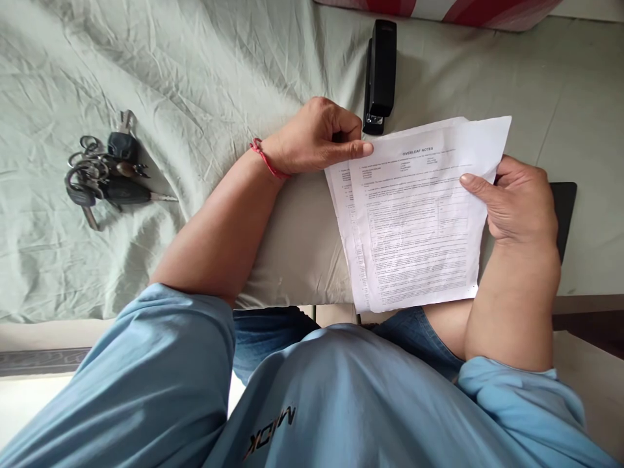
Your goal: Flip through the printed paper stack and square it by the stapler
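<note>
The left hand (316,136) pinches the upper left corner of a small stack of white printed paper sheets (414,214), with the thumb on top and the other fingers curled closed around the edge. The right hand (517,201) holds the same stack at its right edge, the thumb pressed flat on the top sheet and the fingers hidden behind the paper. The sheets are held just above a pale green wrinkled bed sheet (219,65), slightly fanned so that the lower pages show at the left side; their long axis runs from the person's body away toward the top, a little tilted. Directly beyond the pinched corner, very near the left hand's knuckles, lies a black metal stapler (380,71), its long axis pointing away and its mouth end toward the paper. The left hand is clearly nearer to it than the right hand. Well apart to the left rests a bunch of keys with black fobs (104,172).
</note>
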The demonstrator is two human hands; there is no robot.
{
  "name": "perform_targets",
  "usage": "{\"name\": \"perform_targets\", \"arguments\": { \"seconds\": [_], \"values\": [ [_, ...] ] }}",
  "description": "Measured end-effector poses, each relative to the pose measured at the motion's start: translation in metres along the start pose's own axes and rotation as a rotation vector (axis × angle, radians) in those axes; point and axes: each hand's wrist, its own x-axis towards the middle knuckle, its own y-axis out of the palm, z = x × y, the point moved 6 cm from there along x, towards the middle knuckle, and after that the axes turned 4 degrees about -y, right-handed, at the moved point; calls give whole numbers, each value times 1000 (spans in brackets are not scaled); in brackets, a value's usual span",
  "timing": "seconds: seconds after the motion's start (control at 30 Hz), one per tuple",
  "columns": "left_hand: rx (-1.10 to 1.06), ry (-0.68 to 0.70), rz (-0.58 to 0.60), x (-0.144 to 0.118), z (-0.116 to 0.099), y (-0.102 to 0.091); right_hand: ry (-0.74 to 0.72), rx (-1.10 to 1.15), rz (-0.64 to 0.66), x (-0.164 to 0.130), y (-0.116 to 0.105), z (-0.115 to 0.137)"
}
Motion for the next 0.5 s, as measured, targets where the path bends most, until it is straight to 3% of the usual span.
{"name": "perform_targets", "arguments": {
  "seconds": [0.5],
  "values": [
    [61,-22,73,0,-6,0,-122,-64,-131,11,-22,2]
  ]
}}
